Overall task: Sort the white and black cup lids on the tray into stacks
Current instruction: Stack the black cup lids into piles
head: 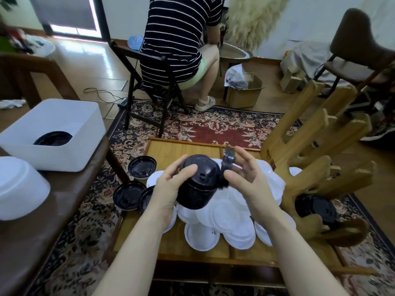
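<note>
My left hand (171, 184) grips a tall stack of black cup lids (198, 184) above the wooden tray (171, 150). My right hand (243, 178) pinches a single black lid (229, 162) on edge, just right of the stack's top. A heap of white lids (230, 218) covers the tray under both hands. Three loose black lids lie at the tray's left edge: one (142, 167) at the back, two (128, 195) nearer me, partly on the carpet.
A white bin (57, 133) holding black lids stands on the brown bench at left, with a white bowl (19, 189) nearer me. An overturned wooden stool (310, 146) lies at right, with black lids (314, 208) beneath it. A person sits on a folding chair (162, 82) beyond the tray.
</note>
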A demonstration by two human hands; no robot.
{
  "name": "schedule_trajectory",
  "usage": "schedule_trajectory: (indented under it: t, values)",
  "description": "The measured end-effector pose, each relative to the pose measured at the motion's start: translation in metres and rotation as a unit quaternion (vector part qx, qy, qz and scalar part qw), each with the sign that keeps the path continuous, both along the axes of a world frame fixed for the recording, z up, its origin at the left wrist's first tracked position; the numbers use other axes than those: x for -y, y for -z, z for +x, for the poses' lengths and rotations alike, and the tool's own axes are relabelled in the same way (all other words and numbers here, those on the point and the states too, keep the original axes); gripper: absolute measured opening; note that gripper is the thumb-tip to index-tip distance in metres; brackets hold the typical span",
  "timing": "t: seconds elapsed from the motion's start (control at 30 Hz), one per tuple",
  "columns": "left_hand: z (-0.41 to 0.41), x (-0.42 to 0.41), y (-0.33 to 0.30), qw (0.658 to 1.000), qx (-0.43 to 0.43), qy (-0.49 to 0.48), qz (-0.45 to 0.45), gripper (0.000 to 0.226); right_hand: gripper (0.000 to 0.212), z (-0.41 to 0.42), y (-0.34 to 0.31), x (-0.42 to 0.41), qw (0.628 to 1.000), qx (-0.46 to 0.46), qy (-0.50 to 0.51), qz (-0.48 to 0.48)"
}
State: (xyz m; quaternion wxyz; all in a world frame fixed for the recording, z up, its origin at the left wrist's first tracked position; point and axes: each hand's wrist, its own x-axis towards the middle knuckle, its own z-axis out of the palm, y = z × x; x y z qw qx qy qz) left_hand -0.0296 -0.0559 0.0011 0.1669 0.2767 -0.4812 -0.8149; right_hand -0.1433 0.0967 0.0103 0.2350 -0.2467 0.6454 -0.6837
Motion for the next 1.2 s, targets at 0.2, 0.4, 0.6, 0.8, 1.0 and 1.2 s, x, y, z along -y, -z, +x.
schedule_trajectory:
  t: [0.2, 0.4, 0.6, 0.8, 1.0, 1.2]
  values:
    - [0.0, -0.005, 0.0, 1.0, -0.003, 0.023, -0.016, 0.064, 0.058, 0.013, 0.0, 0.011, 0.997, -0.059, -0.009, 0.049]
    - [0.001, -0.009, -0.003, 0.999, -0.003, 0.031, -0.019, 0.061, 0.055, 0.019, 0.004, 0.016, 0.994, -0.098, 0.008, 0.05]
    - [0.003, -0.011, -0.003, 0.999, -0.007, 0.036, -0.023, 0.06, 0.053, 0.025, 0.008, 0.022, 0.983, -0.174, -0.004, 0.059]
    - [0.0, -0.004, 0.006, 0.998, -0.02, 0.045, -0.027, 0.061, 0.051, 0.033, 0.006, 0.028, 0.988, -0.141, -0.046, 0.041]
    - [-0.002, 0.0, 0.007, 1.0, -0.03, 0.006, -0.004, 0.069, 0.04, 0.027, 0.007, 0.031, 0.998, 0.057, -0.026, 0.033]
    - [0.0, 0.002, 0.005, 1.0, -0.016, 0.004, -0.01, 0.054, 0.038, 0.032, 0.009, 0.036, 0.991, 0.129, -0.024, 0.019]
